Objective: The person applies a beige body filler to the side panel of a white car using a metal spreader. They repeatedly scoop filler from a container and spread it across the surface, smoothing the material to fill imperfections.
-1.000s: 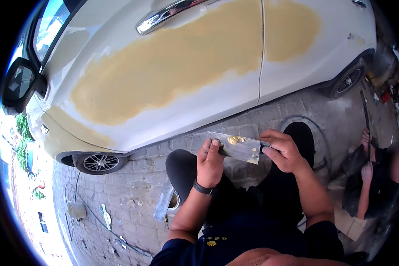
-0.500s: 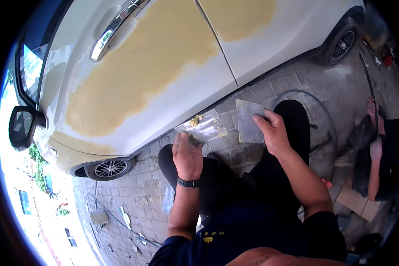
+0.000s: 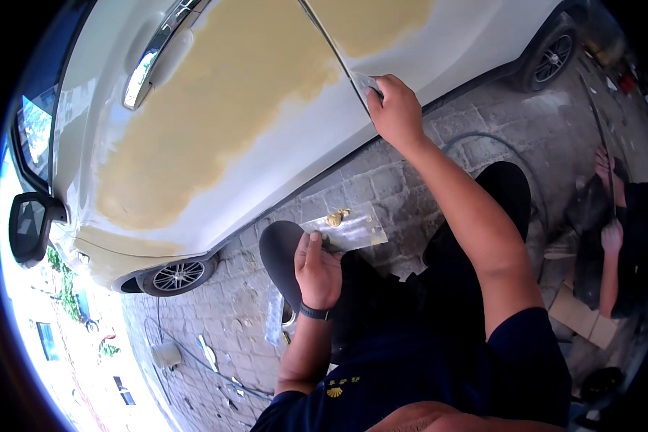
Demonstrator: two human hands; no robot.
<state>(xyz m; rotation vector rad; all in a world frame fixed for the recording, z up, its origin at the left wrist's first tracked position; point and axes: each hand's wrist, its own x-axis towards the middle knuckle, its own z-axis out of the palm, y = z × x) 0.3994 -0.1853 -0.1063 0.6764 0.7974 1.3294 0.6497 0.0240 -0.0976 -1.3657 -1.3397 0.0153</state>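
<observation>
My left hand (image 3: 318, 273) grips the edge of a flat, shiny mixing plate (image 3: 365, 232) above my knee. A small lump of yellow putty (image 3: 336, 217) sits on the plate. At the lower part of the white car door (image 3: 295, 140), my right hand (image 3: 397, 111) is closed on a thin grey putty spreader (image 3: 365, 84). The spreader lies at the gap between two door panels, its far part against the body; my fingers hide some of it. A broad tan filler patch (image 3: 216, 108) covers much of the door.
A side mirror (image 3: 32, 223) juts out at the left, and a chrome door handle (image 3: 158, 50) is at the top. A hose (image 3: 507, 144) curves over the paving. At the right a co-worker's hands (image 3: 609, 236) hold a long thin strip. A bucket (image 3: 165, 354) stands lower left.
My right hand has moved up and away from me with the spreader, from beside the plate to the car's side. My left hand and the plate have shifted slightly right and down.
</observation>
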